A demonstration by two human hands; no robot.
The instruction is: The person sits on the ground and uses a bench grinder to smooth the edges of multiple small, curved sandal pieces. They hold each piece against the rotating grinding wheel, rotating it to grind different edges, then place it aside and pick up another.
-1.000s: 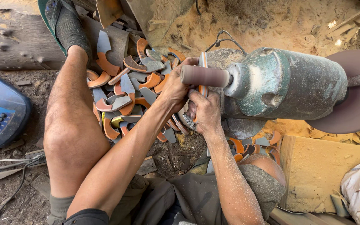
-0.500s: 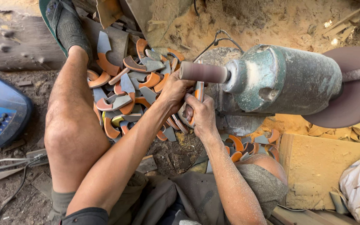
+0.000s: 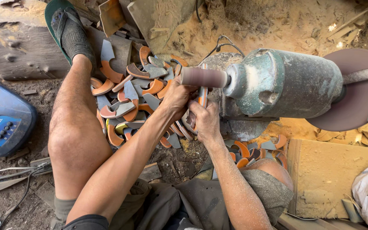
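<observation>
At the far left of the frame a blue device with small buttons [image 3: 3,121] lies on the dirt floor, thin cables [image 3: 11,172] trailing below it. Above it, at the upper left, a weathered log [image 3: 13,47] sits behind a foot in a green sandal [image 3: 67,30], the bare leg running down toward the lower left. Just right of the leg, left of centre, a heap of curved orange-and-grey pieces [image 3: 128,98] covers the ground. The left hand [image 3: 177,96] reaches over that heap, its grip closed on a curved orange-and-grey piece [image 3: 202,96] held upright at the centre of the frame, just under the sanding drum [image 3: 203,77]; whether piece and drum touch cannot be told. The right hand [image 3: 205,121] sits just below, its grip also clamped on the lower part of the same piece. Right of the drum stands the dusty green motor housing [image 3: 286,83], and at the far right a brown sanding disc [image 3: 356,98]. Sawdust lies behind, a wooden block [image 3: 337,174] at lower right.
</observation>
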